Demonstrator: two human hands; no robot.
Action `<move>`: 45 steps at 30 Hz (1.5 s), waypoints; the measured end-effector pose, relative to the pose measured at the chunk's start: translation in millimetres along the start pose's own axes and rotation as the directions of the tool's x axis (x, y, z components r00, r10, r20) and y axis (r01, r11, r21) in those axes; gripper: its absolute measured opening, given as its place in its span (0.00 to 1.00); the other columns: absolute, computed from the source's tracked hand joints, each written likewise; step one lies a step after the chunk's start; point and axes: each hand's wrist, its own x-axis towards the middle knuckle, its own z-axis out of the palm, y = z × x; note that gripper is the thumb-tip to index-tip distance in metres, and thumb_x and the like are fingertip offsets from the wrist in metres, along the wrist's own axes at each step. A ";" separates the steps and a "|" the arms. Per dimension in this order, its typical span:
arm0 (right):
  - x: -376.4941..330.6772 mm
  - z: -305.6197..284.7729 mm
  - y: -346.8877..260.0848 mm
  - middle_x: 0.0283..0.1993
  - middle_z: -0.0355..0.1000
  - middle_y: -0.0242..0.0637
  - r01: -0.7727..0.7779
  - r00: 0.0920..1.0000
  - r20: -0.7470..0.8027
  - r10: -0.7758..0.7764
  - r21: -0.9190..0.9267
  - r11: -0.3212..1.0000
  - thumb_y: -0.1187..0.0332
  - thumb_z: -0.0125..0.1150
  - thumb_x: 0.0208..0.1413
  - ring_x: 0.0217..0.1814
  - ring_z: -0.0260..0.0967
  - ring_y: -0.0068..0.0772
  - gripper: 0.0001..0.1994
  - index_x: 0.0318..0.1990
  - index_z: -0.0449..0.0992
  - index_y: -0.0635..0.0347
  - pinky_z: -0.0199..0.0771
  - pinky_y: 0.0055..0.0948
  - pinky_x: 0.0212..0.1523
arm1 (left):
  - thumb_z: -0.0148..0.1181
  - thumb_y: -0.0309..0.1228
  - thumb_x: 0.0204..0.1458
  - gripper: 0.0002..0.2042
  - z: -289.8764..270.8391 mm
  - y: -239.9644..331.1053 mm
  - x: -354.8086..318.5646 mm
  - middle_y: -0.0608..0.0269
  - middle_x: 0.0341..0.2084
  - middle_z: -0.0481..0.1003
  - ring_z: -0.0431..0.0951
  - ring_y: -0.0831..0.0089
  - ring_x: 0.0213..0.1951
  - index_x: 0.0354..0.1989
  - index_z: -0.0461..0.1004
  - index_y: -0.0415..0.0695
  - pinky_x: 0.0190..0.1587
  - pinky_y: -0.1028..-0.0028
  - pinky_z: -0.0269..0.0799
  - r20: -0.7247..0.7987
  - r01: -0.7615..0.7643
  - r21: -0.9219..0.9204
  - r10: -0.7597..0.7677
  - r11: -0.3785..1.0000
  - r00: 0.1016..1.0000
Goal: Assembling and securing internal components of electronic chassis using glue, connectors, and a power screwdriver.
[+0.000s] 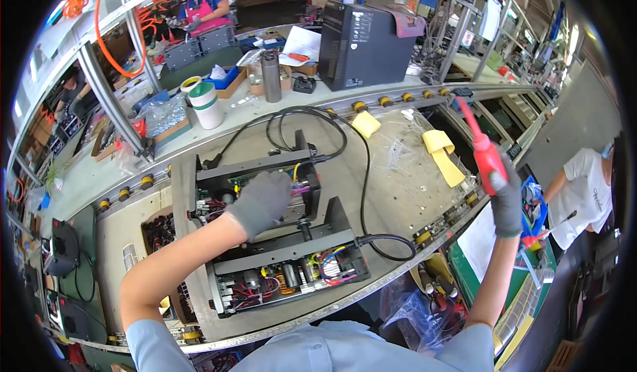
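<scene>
My left hand (261, 201), in a grey glove, reaches over the farther of two open electronic units (249, 181). Its fingers dip in beside a purple wire (302, 189), and the back of the glove hides whether they grip anything. Raised at the right, my gloved right hand (508, 203) is closed around a red squeeze bottle (488, 163), whose long thin nozzle points up and away from me. Nearer to me lies the second open unit (285, 272), showing its capacitors, a copper coil and coloured wires. A black cable (366, 193) runs from each unit.
Yellow cloth pieces (443, 156) and loose clear ties (396, 153) lie right of the units. Across the line stand a dark cabinet (368, 43), a metal cylinder (271, 76) and a white-and-green tub (206, 106). Other people stand at far left, back and right.
</scene>
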 end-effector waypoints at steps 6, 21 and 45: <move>73.8 73.6 -45.1 0.40 0.71 0.39 0.298 0.938 0.014 -0.347 -0.545 0.784 0.57 0.63 0.41 0.41 0.70 0.33 0.27 0.48 0.68 0.64 0.69 0.28 0.44 | 0.53 0.30 0.40 0.25 -0.7 -2.7 -6.7 0.53 0.44 0.68 0.67 0.59 0.46 0.51 0.65 0.36 0.48 0.67 0.67 -0.194 -0.039 -0.260 -0.013 0.965 0.981; 39.4 233.9 -28.1 0.39 0.74 0.39 0.633 0.774 0.177 -0.608 -0.169 0.756 0.66 0.68 0.40 0.38 0.73 0.33 0.22 0.46 0.71 0.60 0.71 0.27 0.38 | 0.50 0.32 0.48 0.27 -4.0 17.7 -14.1 0.56 0.56 0.61 0.66 0.61 0.48 0.59 0.58 0.43 0.46 0.68 0.70 0.030 0.184 -0.388 -0.187 0.903 0.982; 36.7 265.8 -26.5 0.33 0.70 0.36 0.766 0.643 0.409 -0.648 -0.355 0.536 0.61 0.65 0.44 0.29 0.70 0.43 0.17 0.43 0.72 0.51 0.68 0.33 0.26 | 0.48 0.34 0.50 0.29 -2.9 18.8 -16.1 0.51 0.59 0.56 0.76 0.56 0.37 0.61 0.52 0.43 0.37 0.62 0.74 0.092 0.216 -0.602 -0.202 0.769 0.975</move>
